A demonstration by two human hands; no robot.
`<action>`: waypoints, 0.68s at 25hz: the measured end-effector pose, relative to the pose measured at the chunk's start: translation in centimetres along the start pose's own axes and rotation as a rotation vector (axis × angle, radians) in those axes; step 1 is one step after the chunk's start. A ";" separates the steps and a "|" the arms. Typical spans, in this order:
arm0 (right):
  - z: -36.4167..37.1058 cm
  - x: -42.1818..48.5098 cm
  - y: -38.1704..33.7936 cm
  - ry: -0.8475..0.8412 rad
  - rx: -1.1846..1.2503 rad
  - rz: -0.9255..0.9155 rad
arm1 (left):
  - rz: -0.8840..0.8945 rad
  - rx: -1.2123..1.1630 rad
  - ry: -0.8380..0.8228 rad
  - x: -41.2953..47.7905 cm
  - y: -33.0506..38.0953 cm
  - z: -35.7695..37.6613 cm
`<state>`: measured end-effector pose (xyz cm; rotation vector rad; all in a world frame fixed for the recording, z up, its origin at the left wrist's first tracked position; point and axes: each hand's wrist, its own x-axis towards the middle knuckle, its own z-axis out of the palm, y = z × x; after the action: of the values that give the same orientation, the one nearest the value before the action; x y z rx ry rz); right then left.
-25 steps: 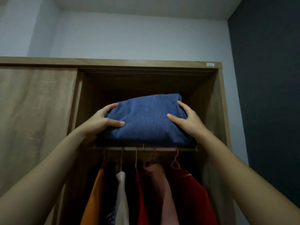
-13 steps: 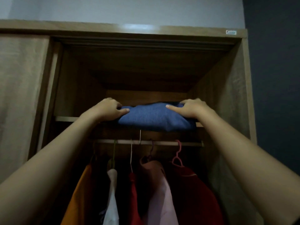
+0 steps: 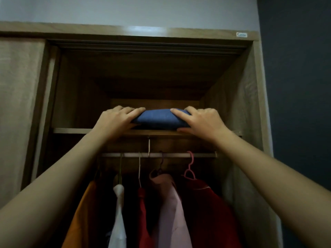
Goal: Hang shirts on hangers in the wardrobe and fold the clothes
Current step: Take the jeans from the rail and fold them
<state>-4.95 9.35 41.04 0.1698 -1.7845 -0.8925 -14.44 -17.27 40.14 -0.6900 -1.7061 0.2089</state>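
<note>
A folded blue garment [image 3: 158, 118] lies flat on the wardrobe's upper shelf [image 3: 71, 130]. My left hand [image 3: 116, 119] grips its left end, fingers on top and thumb under. At its right end my right hand [image 3: 200, 120] holds it the same way. Below the shelf a metal rail [image 3: 204, 155] carries hung shirts: an orange one [image 3: 80, 215], a white one [image 3: 118, 221], a red one [image 3: 143, 217], a pink one [image 3: 172, 212] and a dark red one [image 3: 211, 215].
The sliding wardrobe door [image 3: 19, 113] covers the left half. The wardrobe's right side panel [image 3: 238, 108] stands close to my right hand. A dark blue wall [image 3: 297, 86] rises to the right. A pink hanger hook [image 3: 190, 165] sits on the rail.
Both hands lifted the blue garment up and pushed it onto the upper shelf, where it now lies flat. The view has moved closer to the wardrobe.
</note>
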 end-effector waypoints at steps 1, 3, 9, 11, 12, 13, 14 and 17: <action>0.1 0.1 1.1 -0.049 0.007 0.026 | -0.037 -0.003 0.000 1.4 0.9 -0.1; 1.2 -0.8 3.0 -0.180 0.031 0.113 | -0.045 -0.012 -0.032 4.1 3.2 0.0; 3.6 -4.3 7.1 -0.427 0.166 0.206 | 0.053 -0.298 -0.333 8.2 7.3 1.8; 3.8 -4.6 7.2 -0.413 0.246 0.253 | 0.068 -0.333 -0.300 7.7 7.4 2.5; 3.9 -4.7 6.7 -0.386 0.256 0.295 | 0.052 -0.328 -0.273 7.4 7.3 2.9; 4.1 -4.7 6.2 -0.373 0.255 0.338 | 0.012 -0.333 -0.269 7.3 7.2 3.2; 4.3 -4.7 5.8 -0.384 0.268 0.379 | -0.036 -0.357 -0.294 7.4 7.3 3.4; 4.7 -4.4 5.1 -0.457 0.334 0.445 | -0.065 -0.416 -0.381 7.4 7.5 3.5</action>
<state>-5.65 17.48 40.33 -0.2327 -2.2691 -0.3210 -16.00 -6.42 41.70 -0.9408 -2.1650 -0.0709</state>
